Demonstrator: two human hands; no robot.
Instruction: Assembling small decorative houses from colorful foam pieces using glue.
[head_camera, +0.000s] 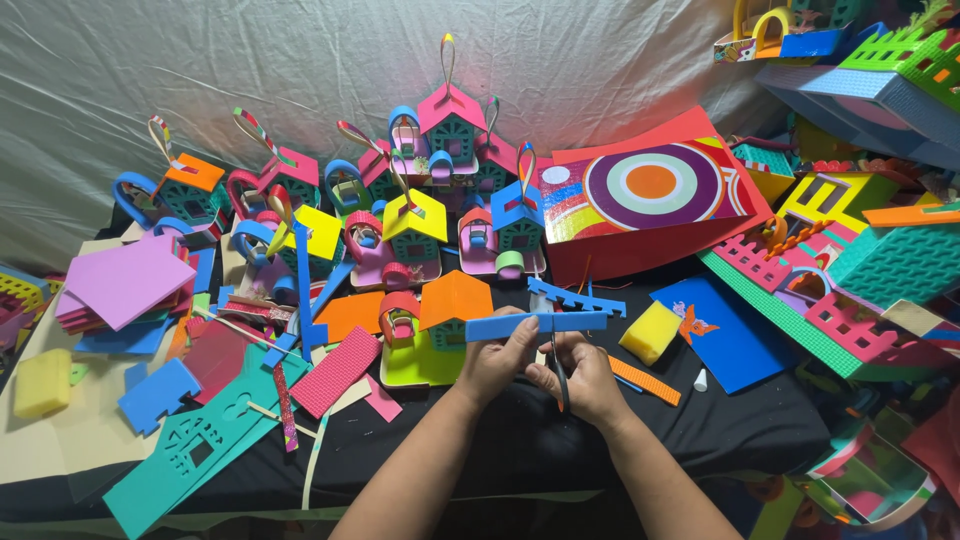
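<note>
Pinched between thumb and fingers, the blue strip (536, 323) is held level just above the black cloth (720, 430), in front of the orange-roofed house (452, 312). Left hand (497, 357) grips the strip's left half from below, closed on it. Right hand (585, 378) is clenched around scissors (560, 375), their blades pointing up toward the strip's middle; whether its fingertips also touch the strip I cannot tell.

By its look the strip is craft foam: probably very light, soft and bendy, so it would sag if held only at 1 end. It should dent or tear under a hard squeeze, so a gentle flat pinch close to the blades seems the best hold.

Right of the house lie a yellow sponge (650, 332) and an orange strip (645, 380); behind it stand many small foam houses.
</note>
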